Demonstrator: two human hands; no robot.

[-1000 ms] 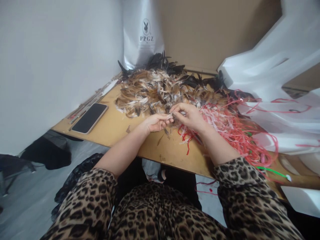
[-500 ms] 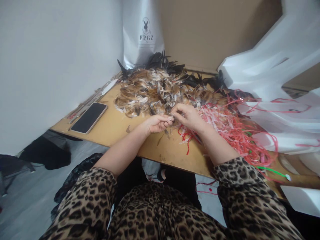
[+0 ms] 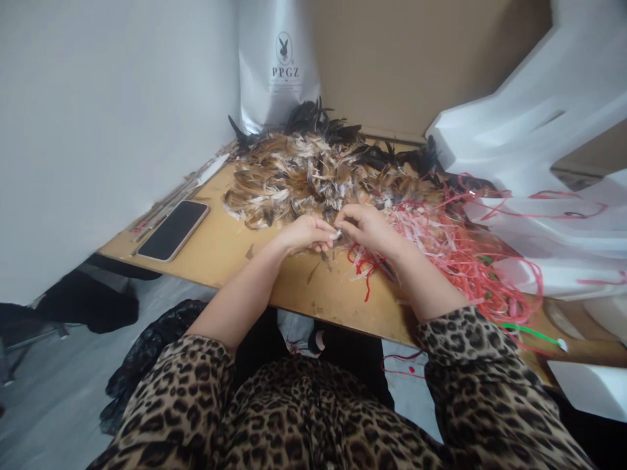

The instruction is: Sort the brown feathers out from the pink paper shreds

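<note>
My left hand [image 3: 307, 234] and my right hand [image 3: 368, 228] meet fingertip to fingertip over the wooden board [image 3: 274, 267]. Both pinch a small pale feather piece [image 3: 337, 232] between them; its exact shape is too small to make out. Just behind the hands lies a big heap of brown, white and black feathers [image 3: 313, 176]. To the right of my right hand spreads a tangle of red and pink strips [image 3: 455, 251], some running under my wrist.
A black phone [image 3: 173, 230] lies at the board's left edge, thin metal rods [image 3: 186, 189] beside it. A silver bag marked PPGZ [image 3: 279, 65] stands at the back against cardboard. White foam pieces [image 3: 539, 150] crowd the right side. A green strip [image 3: 531, 334] lies near the right front edge.
My left hand has curled in a little more toward the right hand. The view has shifted slightly downward. The pinch between the hands holds as before.
</note>
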